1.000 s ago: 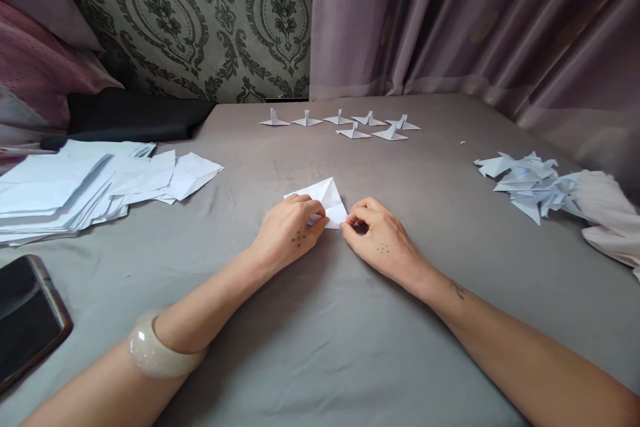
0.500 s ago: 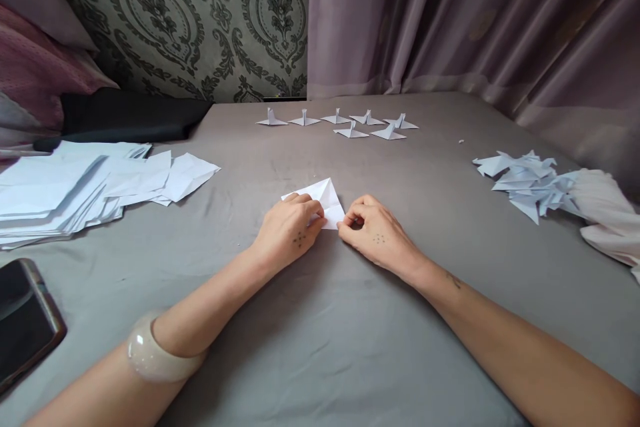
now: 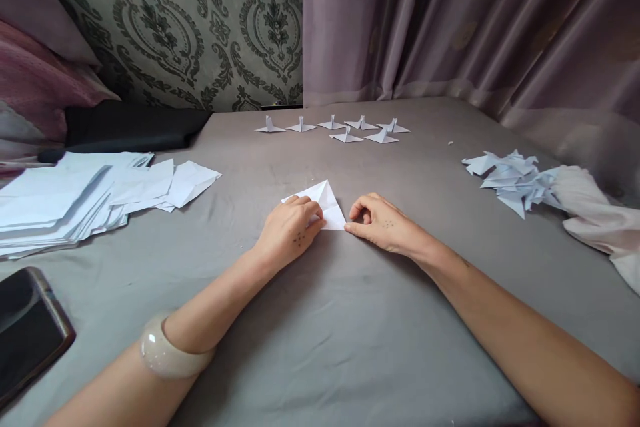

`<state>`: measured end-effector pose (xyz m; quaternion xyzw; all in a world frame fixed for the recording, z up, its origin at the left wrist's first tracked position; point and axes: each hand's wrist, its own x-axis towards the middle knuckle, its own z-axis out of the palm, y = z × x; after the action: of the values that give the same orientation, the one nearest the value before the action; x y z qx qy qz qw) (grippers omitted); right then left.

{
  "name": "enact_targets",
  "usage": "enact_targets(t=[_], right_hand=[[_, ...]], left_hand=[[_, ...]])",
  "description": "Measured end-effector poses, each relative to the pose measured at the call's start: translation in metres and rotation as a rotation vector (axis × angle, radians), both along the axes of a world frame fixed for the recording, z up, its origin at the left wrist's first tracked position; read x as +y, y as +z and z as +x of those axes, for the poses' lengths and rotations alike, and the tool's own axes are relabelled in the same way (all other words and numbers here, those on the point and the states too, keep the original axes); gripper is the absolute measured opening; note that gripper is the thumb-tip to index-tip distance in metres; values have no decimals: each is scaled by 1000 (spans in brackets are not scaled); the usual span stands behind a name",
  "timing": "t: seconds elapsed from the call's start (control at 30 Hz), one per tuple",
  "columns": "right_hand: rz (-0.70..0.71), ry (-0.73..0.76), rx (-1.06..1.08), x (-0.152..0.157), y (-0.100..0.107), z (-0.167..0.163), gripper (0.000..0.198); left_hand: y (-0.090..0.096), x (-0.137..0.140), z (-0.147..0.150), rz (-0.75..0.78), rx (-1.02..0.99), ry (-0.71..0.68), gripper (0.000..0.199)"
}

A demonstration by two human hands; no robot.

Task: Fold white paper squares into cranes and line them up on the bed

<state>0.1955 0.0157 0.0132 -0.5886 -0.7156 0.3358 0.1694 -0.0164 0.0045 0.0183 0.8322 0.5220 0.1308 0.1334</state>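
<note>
A small white folded paper (image 3: 326,197) lies on the grey cloth, its pointed tip facing away from me and creases running across it. My left hand (image 3: 293,227) covers its left part with fingers curled together, gripping the near edge and holding it down. What the fingertips do underneath is hidden. At the paper's lower right corner is my right hand (image 3: 377,220); the thumb tip reaches that corner, while the curled index finger stands a little apart from the thumb.
Several folded paper birds (image 3: 331,123) stand at the back. To the left lies a stack of white paper sheets (image 3: 55,197), with a phone (image 3: 30,333) nearer me. A pile of folded paper pieces (image 3: 515,180) sits at right beside pale fabric (image 3: 593,203).
My right hand has shifted slightly right, its thumb and index finger parting at the corner. My left hand keeps its hold on the paper. The camera view has moved a little.
</note>
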Motion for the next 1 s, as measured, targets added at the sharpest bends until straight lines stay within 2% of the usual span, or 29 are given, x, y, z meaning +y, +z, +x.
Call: enact_targets(t=[0.07, 0.13, 0.2, 0.3, 0.4, 0.47, 0.57, 0.8, 1.0], right_hand=[[-34, 11, 24, -1, 4, 1, 21], [-2, 18, 69, -6, 8, -3, 16], [149, 41, 115, -14, 9, -11, 14], [321, 207, 99, -26, 6, -24, 26], [423, 288, -49, -35, 0, -31, 33], [460, 304, -125, -39, -3, -31, 36], [493, 320, -179, -42, -3, -30, 39], [488, 343, -227, -43, -3, -29, 41], [480, 345, -253, -44, -5, -28, 45]], left_hand=[[-1, 0, 0, 9, -2, 2, 18], [-2, 1, 0, 23, -9, -1, 18], [-4, 1, 0, 36, -21, -11, 18], [-7, 1, -1, 52, -43, -26, 19], [-9, -1, -6, 47, -113, 15, 17], [-9, -1, -11, 0, -181, 51, 28], [-7, 2, -23, -86, -233, 30, 38], [-5, 13, -43, -180, -251, -173, 22], [-6, 15, -46, -162, -169, -216, 18]])
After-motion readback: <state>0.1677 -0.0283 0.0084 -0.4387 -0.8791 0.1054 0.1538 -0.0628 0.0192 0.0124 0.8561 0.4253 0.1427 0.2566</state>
